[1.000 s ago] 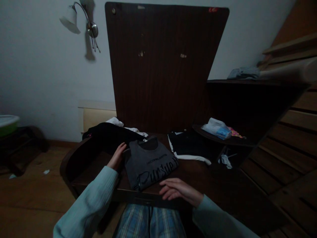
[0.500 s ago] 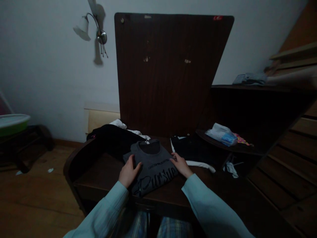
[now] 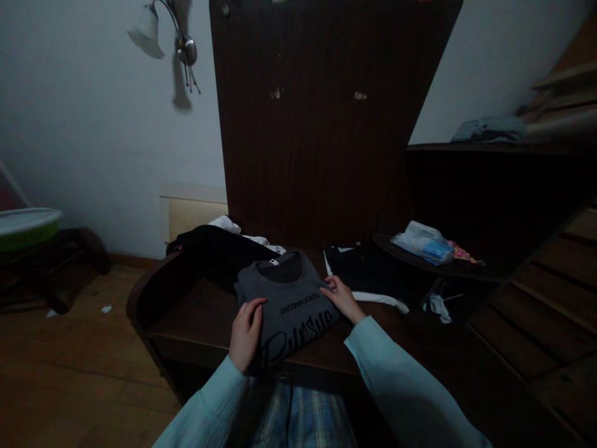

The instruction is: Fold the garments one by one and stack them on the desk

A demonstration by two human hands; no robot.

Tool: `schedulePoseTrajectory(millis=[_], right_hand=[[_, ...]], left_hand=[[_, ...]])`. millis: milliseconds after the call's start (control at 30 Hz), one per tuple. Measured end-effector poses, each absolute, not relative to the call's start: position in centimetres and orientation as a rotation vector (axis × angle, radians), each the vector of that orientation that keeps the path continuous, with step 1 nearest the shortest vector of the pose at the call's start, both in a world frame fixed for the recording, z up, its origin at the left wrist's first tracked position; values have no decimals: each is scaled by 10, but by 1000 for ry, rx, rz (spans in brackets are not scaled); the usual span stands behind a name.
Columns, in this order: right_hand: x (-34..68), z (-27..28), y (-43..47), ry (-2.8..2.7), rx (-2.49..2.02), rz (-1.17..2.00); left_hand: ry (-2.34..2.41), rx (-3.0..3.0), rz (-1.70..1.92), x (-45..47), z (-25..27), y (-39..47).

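A folded grey T-shirt (image 3: 293, 289) with dark lettering lies on a dark wooden surface, its collar facing away from me. My left hand (image 3: 246, 333) is at its left edge, fingers curled together over the fabric. On the opposite side, my right hand (image 3: 344, 300) pinches the right edge between thumb and fingers. Behind the T-shirt on the left is a heap of black cloth (image 3: 209, 252) with white cloth by it. To the right, beyond my right hand, lies a folded black garment (image 3: 364, 270) with a white edge.
An upright dark wooden panel (image 3: 326, 137) rises behind the surface. On the right, a low shelf holds a plastic packet (image 3: 424, 242); folded bluish cloth (image 3: 489, 129) lies higher up. A wall lamp (image 3: 147, 34) and a green basin (image 3: 30, 230) are on the left.
My left hand has shifted down along the T-shirt's left edge and its fingers have drawn together. My right hand stays at the right edge. The view has tilted downward.
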State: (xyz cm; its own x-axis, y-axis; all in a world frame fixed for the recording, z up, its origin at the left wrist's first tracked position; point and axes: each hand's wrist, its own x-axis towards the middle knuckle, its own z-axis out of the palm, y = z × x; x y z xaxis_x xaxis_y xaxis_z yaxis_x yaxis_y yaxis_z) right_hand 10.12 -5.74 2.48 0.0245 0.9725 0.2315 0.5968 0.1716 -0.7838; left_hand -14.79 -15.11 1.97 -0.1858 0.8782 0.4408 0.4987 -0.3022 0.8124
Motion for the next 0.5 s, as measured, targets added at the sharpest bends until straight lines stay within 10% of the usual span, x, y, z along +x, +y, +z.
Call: schedulePoseTrajectory(millis=[500], right_hand=[[120,25,-105,-2046,-1655,968]], left_hand=[[1490,1743,1131,-182,15,-145]])
